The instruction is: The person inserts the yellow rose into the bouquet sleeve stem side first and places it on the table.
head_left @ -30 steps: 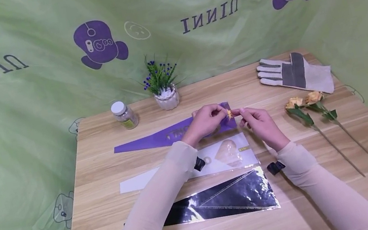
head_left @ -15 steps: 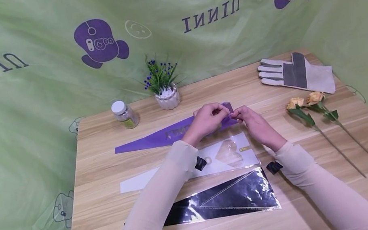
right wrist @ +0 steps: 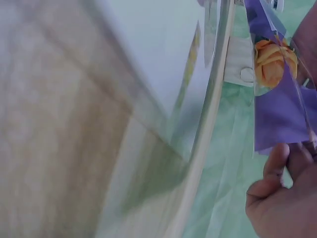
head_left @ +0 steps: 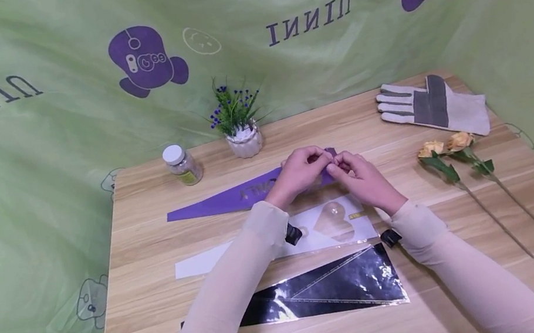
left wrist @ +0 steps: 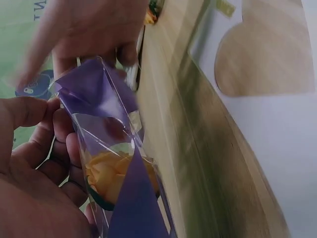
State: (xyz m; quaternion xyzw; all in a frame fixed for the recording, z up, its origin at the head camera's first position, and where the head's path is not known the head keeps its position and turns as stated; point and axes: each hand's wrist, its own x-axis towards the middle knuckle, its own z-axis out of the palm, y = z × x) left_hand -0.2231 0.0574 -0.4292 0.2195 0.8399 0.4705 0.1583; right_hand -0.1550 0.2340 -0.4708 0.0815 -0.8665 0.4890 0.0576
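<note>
From my station I see the purple wrapper (head_left: pixel 222 201) stretched across the counter (head_left: pixel 138 320), an orange rose (left wrist: pixel 106 176) inside it, showing through the clear part. The left hand (head_left: pixel 302 172) pinches the wrapper's edge near its wide end. The right hand (head_left: pixel 366 179) has thumb and fingertips gripping that same end, though my left wrist feed blurs its fingers. On the wearer's side of the purple wrapper I have the white wrapper (head_left: pixel 208 260), then, farther from it, the black wrapper (head_left: pixel 341 281). To its right I count two long-stemmed roses (head_left: pixel 459 141); right and behind, a work glove (head_left: pixel 430 108). Behind its narrow end stands a white-lidded bottle (head_left: pixel 185 168); behind its middle, a potted plant (head_left: pixel 239 118).
</note>
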